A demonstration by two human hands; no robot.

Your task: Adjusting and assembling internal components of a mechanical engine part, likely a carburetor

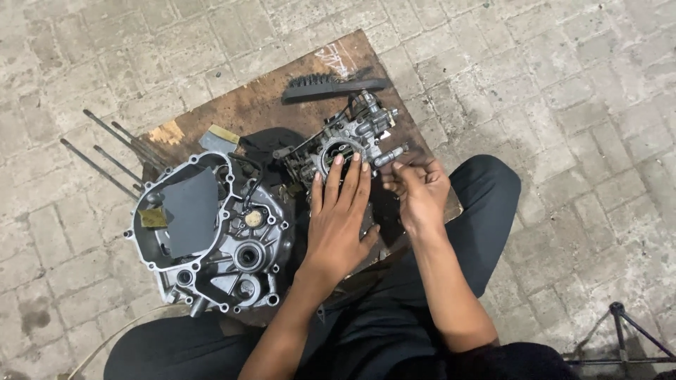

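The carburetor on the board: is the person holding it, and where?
The left hand lies flat with fingertips on the carburetor's round opening. The right hand pinches something small at its right side; what exactly cannot be told.

The left hand covers the lower part of the carburetor; whatever the right hand pinches beside the carburetor is too small to tell; a tripod is cut off by the frame's edge.
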